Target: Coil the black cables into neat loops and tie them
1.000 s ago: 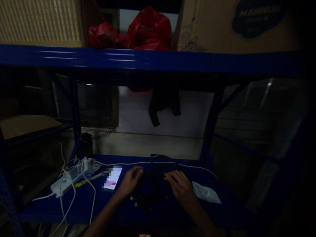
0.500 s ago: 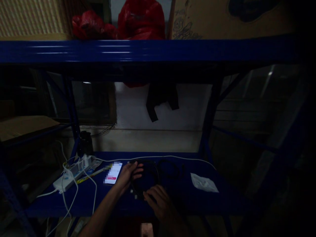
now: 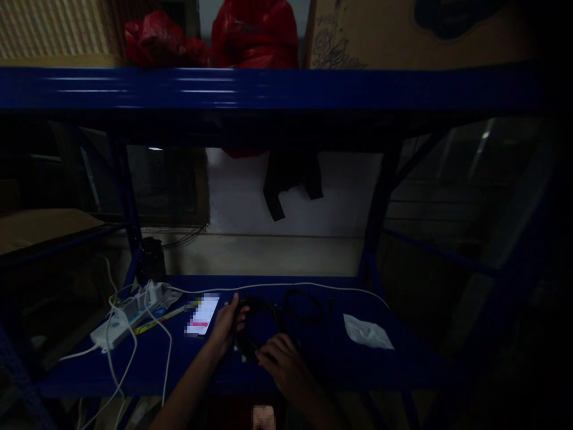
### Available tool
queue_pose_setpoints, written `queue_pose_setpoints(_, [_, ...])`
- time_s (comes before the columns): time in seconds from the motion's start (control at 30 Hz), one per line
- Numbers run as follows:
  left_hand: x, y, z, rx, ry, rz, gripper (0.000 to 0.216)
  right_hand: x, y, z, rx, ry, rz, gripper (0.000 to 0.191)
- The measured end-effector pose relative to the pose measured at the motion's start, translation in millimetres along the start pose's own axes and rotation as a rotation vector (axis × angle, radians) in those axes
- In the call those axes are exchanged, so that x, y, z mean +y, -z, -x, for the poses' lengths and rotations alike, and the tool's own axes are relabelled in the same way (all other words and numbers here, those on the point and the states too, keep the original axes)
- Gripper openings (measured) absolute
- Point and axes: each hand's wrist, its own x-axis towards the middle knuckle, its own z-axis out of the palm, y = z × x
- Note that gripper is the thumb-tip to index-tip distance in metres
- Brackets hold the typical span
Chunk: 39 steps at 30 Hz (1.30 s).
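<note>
A black cable [image 3: 243, 344] is wound into a round coil over the blue shelf, between my two hands. My left hand [image 3: 228, 323] curls its fingers round the left side of this coil, thumb pointing up. At the lower right of the coil, my right hand [image 3: 282, 359] pinches the cable with bent fingers. Small pale pieces, perhaps the plug ends, show at the coil's lower left; the dark hides their detail. Behind and to the right lies another black cable loop [image 3: 320, 310], touched by neither hand.
Left of my hands lies a lit phone [image 3: 203, 315], then a white power strip [image 3: 111, 331] with tangled white cords. A small white plastic packet [image 3: 367, 332] is on the right. Overhead runs a blue shelf beam [image 3: 268, 89], bearing red bags [image 3: 255, 36] and a cardboard box [image 3: 385, 39].
My left hand has closed from loosely spread fingers onto the coil's left side. The cable now forms a rounder, clearer ring. My right hand has shifted slightly left, still pinching it.
</note>
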Motion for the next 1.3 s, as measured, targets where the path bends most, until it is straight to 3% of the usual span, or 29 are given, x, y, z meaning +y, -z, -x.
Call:
queue_pose_setpoints(0.13, [-1, -11, -3, -0.039, -0.042, -0.065, 0.06, 5, 7, -2, -0.024, -0.122, -0.078, 0.018])
queue_pose_setpoints(0.2, [-2, -15, -4, -0.068, -0.068, -0.121, 0.063, 18, 13, -7, 0.026, -0.242, -0.134, 0.019])
queue_pose_setpoints(0.3, [-5, -17, -5, -0.074, -0.084, -0.191, 0.067, 56, 20, -18, 0.186, -0.445, -0.19, 0.029])
queue_pose_setpoints(0.37, [-7, -16, -6, -0.061, -0.092, -0.207, 0.068, 87, 21, -28, 0.207, -0.509, -0.266, 0.034])
queue_pose_setpoints(0.47, [-11, -11, -8, -0.071, -0.1, -0.194, 0.068, 127, 18, -42, 0.036, -0.501, -0.482, 0.042])
queue_pose_setpoints(0.57, [-15, -7, -8, -0.077, -0.111, -0.179, 0.067, 149, 9, -52, -0.171, -0.551, -0.725, 0.041])
queue_pose_setpoints(0.67, [-18, -3, -6, -0.069, -0.132, -0.174, 0.066, 156, -2, -54, -0.283, -0.624, -0.84, 0.034])
queue_pose_setpoints(0.73, [-19, -1, -4, -0.061, -0.145, -0.179, 0.065, 156, -7, -54, -0.278, -0.647, -0.846, 0.033])
queue_pose_setpoints(0.9, [-25, -2, -5, -0.061, -0.239, -0.173, 0.063, 153, -13, -56, -0.156, -0.708, -0.787, 0.031])
queue_pose_setpoints(1.1, [-33, -5, -7, 0.037, -0.405, -0.197, 0.06, 159, -25, -71, 0.065, -0.803, -0.728, 0.039])
queue_pose_setpoints(1.3, [-30, 0, -1, 0.08, -0.496, -0.324, 0.051, 165, -61, -105, 0.086, -0.868, -0.772, 0.04])
